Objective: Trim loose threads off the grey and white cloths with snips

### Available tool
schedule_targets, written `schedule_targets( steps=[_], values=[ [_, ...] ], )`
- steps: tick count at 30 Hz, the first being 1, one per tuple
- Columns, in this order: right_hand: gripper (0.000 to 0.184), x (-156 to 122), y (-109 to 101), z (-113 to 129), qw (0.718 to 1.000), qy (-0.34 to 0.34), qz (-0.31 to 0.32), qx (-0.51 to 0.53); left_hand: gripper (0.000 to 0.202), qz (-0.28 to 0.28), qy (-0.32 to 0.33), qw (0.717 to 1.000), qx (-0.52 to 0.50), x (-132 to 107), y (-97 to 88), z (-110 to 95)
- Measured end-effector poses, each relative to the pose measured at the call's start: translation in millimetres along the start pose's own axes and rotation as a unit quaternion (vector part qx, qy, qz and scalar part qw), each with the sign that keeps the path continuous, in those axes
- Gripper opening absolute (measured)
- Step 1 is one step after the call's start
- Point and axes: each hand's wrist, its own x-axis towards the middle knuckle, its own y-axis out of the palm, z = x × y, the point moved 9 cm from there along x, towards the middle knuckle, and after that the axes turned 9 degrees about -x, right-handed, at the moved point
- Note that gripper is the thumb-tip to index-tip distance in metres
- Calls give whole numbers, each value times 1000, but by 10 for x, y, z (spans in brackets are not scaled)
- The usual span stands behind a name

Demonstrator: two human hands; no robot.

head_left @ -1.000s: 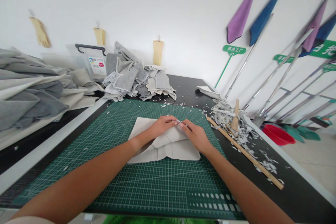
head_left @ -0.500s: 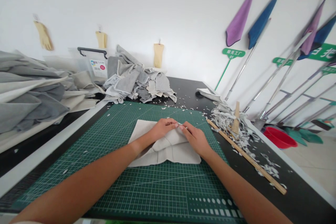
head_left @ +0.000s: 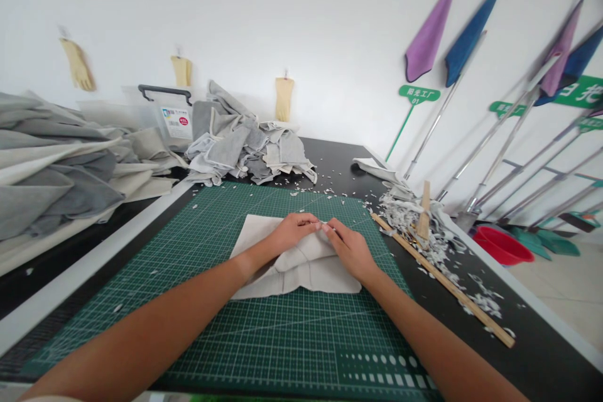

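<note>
The green cutting mat (head_left: pixel 264 339) gives you a flat bed. The beige cloth (head_left: pixel 301 276) lies at its middle, long axis left to right, with its raised fold pointing away from you. Your left hand (head_left: pixel 289 232) and right hand (head_left: pixel 351 251) meet at the far edge, fingertips pinched shut on that fold, probably to keep it gathered.

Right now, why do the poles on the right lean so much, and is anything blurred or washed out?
Head view: the wide lens splays the picture's edges, probably exaggerating the lean of the mop poles; the yellow glove at far left looks soft; the white wall is bright; light is even, with faint shadow under the left hand and right hand on the cloth.
</note>
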Motion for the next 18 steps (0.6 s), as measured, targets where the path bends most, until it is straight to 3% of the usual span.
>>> schedule_targets(
  steps=[18],
  values=[
    [37, -9, -1, -15, 1000, 8, -5, 5, 27, -11, -3, 1000, -3, 5, -27, 5]
  ],
)
